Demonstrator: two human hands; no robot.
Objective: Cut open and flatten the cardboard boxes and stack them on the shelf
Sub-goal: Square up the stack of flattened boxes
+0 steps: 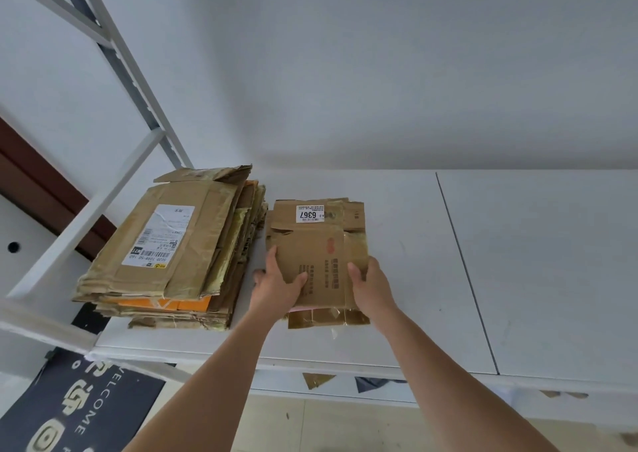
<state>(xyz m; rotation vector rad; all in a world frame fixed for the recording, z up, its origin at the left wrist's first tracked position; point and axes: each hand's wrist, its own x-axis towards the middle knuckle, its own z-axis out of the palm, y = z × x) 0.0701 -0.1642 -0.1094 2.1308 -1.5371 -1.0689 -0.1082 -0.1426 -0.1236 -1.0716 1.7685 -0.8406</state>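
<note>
Fingers of both hands pinch the near end of the flattened brown cardboard box (312,261), left hand (279,284) at seven o'clock, right hand (371,284) at five. Its long axis runs toward twelve on the white shelf (518,261). A taller stack of flattened cartons (176,248) sits just beside at nine.

White wall (345,72), white metal frame (86,217), dark doormat (79,413)

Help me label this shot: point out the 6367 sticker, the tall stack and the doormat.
6367 sticker (310,214), head view: its printed number.
Tall stack (193,224), head view: top sheet's bare cardboard.
Doormat (79,413), head view: its dark printed face.
</note>
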